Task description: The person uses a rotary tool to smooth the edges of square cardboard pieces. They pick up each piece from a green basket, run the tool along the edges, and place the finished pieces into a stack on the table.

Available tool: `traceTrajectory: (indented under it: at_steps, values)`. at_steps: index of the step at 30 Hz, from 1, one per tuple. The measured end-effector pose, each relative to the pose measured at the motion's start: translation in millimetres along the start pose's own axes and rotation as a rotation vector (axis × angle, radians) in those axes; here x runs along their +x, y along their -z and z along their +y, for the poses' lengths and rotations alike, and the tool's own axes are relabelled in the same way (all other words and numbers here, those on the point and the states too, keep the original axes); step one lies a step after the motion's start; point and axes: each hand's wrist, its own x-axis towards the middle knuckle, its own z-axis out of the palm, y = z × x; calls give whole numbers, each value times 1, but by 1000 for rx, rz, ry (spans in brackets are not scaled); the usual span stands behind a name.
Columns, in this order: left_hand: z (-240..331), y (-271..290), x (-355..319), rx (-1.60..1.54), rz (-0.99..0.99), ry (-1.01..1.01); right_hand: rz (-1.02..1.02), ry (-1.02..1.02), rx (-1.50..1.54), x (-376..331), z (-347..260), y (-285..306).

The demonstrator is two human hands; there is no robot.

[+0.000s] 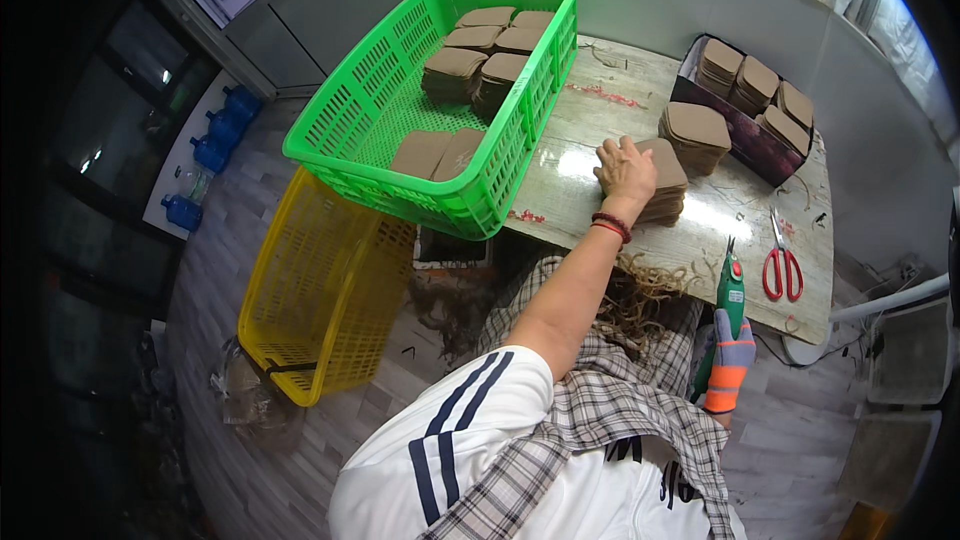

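The left hand [627, 172] touches the stack [667, 176] on the worktop [555, 175], grip unclear; the gloved right hand [733, 352], well apart, is wrapped round the tool [735, 300]. The stack is probably light, soft, prone to shear; opposite edges offer hold.

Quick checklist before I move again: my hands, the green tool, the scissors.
1. Left hand clear of the tool's tip: ok, it is at a brown stack, apart from the tip.
2. Left hand gloved: not ok, it is bare.
3. Right hand gloved and gripping the green tool: ok.
4. Scissors set down: ok, lying on the table.
5. Tool switched off: cannot tell.
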Motion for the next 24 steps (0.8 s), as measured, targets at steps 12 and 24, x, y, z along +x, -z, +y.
traceTrajectory:
  at_steps: [12, 24]
  values:
    - [-24, 7, -15, -187, 73, -458, -8, 51, -155, -5, 8, 14]
    - [-7, 27, -60, -1404, -157, -19, -35, 99, -167, -17, -17, 5]
